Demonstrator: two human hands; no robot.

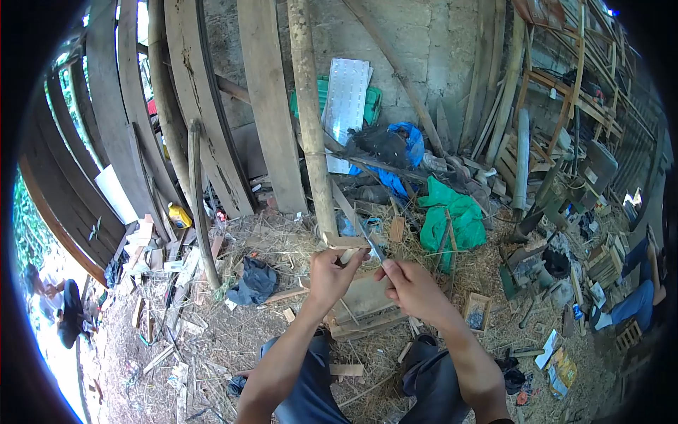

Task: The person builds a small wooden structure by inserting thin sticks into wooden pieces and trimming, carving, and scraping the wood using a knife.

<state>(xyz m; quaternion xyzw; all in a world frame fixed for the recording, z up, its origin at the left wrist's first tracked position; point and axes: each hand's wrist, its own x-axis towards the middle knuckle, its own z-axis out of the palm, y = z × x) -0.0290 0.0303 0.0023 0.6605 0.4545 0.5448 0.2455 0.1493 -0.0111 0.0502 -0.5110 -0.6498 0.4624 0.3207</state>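
My left hand [330, 279] is closed round a small pale piece of wood [345, 242], held up in front of my knees. Its light, cut-looking surface shows above the fingers; the lower part is hidden in the palm. My right hand [415, 288] is wrapped round the handle end of a long-bladed knife [362, 230]. The narrow blade slants up and left, passing close beside the wood piece; whether the two touch I cannot tell. Below both hands lies a low wooden board [364, 304] between my legs, on ground strewn with shavings.
Tall planks [272, 106] and a thin pole [307, 106] stand ahead. A green plastic bag [452, 219] lies beyond my right hand, a black bag [256, 280] to the left. A small wooden box [477, 312] sits at right. Other people sit at the far left and right edges.
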